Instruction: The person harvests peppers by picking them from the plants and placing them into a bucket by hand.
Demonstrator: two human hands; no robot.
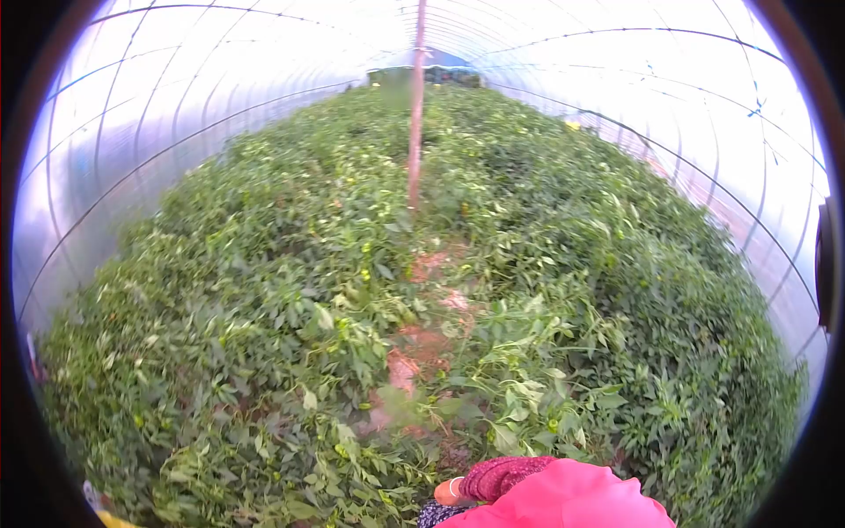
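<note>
Nearest is bright pink fabric (572, 502), with a maroon sleeve (502, 479) projecting from it. At the cuff, I see a small part of the right hand (449, 491); I cannot tell whether its fingers are spread or pressed together, and the left fingers are outside my view. Green plants (264, 370) line both sides of the reddish ground (422, 343), reaching its near edge close to the right hand. Small green fruit (553, 425) shows among leaves. Farther along, a pole (416, 132) stands upright.
</note>
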